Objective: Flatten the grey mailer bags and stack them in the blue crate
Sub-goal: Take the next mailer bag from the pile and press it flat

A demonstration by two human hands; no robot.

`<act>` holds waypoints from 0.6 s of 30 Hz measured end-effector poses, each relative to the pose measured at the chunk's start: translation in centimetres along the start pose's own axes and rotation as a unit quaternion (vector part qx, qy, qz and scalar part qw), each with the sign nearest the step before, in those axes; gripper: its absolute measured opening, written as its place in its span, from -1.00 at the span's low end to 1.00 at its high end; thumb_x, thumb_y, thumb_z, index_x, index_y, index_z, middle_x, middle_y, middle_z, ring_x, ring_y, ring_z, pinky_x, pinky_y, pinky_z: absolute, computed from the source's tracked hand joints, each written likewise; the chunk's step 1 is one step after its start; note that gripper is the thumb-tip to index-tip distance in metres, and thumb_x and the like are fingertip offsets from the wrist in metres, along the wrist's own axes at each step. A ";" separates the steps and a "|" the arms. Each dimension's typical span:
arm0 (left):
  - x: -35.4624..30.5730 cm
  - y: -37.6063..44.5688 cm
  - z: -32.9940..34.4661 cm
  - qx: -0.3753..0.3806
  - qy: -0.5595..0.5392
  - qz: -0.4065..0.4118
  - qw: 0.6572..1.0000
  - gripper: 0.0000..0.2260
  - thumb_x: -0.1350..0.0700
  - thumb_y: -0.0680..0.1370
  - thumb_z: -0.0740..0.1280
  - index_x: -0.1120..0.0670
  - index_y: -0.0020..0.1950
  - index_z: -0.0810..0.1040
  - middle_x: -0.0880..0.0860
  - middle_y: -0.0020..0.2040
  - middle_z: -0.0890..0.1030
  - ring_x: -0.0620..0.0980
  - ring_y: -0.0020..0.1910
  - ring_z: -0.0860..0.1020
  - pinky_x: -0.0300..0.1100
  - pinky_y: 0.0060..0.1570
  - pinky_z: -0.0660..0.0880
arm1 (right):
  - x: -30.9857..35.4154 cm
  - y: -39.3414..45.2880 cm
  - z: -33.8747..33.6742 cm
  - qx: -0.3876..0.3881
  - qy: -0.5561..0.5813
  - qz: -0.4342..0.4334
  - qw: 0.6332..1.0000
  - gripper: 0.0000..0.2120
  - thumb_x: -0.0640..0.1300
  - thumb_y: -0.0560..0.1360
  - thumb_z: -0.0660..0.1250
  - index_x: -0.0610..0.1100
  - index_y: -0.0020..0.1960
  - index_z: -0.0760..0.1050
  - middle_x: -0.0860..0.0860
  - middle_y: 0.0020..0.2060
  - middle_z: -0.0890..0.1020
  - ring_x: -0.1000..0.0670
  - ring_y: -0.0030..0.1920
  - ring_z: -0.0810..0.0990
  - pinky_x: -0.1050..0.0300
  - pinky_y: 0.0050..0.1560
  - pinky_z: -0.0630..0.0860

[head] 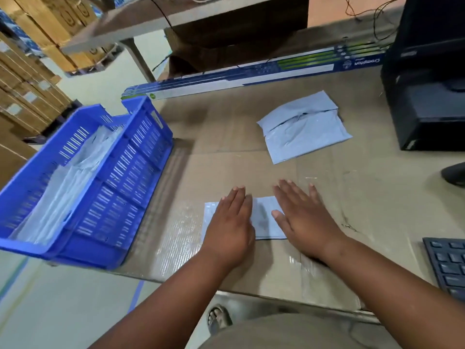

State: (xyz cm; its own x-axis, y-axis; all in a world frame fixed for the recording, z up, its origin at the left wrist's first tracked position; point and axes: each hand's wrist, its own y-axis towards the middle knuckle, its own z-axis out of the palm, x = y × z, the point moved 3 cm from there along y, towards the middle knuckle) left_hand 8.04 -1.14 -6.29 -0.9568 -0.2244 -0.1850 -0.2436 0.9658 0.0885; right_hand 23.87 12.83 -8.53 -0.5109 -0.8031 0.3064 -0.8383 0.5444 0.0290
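Leftmost, the blue crate [105, 177] sits at the table's left edge, its long axis running from near-left to far-right, with pale flattened bags [68, 182] lying lengthwise inside it. To the right of the crate, on the cardboard-covered table [226, 137], a small grey mailer bag [264, 217] lies flat with its long axis across the view, left to right. The left hand [231, 222] presses down on the bag's left half, fingers straight and held together, pointing away from the person. The right hand [304, 217] rests flat on its right part, fingers straight and slightly spread. Further from the person than the hands and right of the crate lies a pile of crumpled grey mailers [304, 127], unflattened. A black keyboard [448, 265] is at the far right.
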 end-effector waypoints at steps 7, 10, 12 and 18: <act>-0.6 2.3 3.8 0.031 0.014 -0.023 0.999 -0.42 -0.04 0.68 -0.02 0.19 0.66 0.29 0.19 0.68 0.24 0.18 0.68 0.15 0.21 0.60 0.16 | 2.8 1.3 2.1 0.023 -0.055 0.022 0.998 -0.32 0.16 0.65 -0.18 -0.06 0.70 0.13 -0.05 0.71 0.10 -0.07 0.70 0.01 -0.31 0.65 -0.06; -0.4 2.0 4.2 0.007 0.025 -0.021 0.999 -0.43 -0.03 0.68 0.03 0.16 0.66 0.29 0.17 0.68 0.25 0.15 0.68 0.17 0.18 0.62 0.14 | 2.6 1.3 2.8 0.025 -0.069 0.026 0.997 -0.32 0.16 0.65 -0.18 -0.06 0.72 0.08 -0.04 0.72 0.04 -0.07 0.71 -0.04 -0.33 0.64 -0.08; -0.3 2.2 4.3 0.009 0.026 -0.020 0.999 -0.41 -0.03 0.66 0.02 0.15 0.68 0.26 0.15 0.69 0.22 0.14 0.69 0.15 0.16 0.63 0.12 | 2.6 1.5 2.9 0.037 -0.073 0.024 0.996 -0.32 0.17 0.65 -0.20 -0.03 0.73 0.01 -0.03 0.73 -0.03 -0.07 0.71 -0.09 -0.34 0.64 -0.12; -0.3 2.3 4.5 0.006 0.027 -0.022 0.999 -0.38 -0.07 0.66 -0.02 0.16 0.68 0.24 0.16 0.70 0.19 0.14 0.69 0.12 0.17 0.63 0.09 | 2.5 1.7 3.1 0.047 -0.096 0.030 0.994 -0.35 0.17 0.68 -0.20 0.01 0.73 -0.06 -0.02 0.73 -0.08 -0.07 0.71 -0.14 -0.35 0.63 -0.15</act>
State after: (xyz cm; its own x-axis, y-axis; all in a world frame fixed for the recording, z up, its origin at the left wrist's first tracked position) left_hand 8.43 1.73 -10.40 -0.9524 -0.2729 -0.1361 -0.2839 0.9564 0.0690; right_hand 20.62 10.98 -10.63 -0.5805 -0.8057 0.1180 -0.8142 0.5756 -0.0758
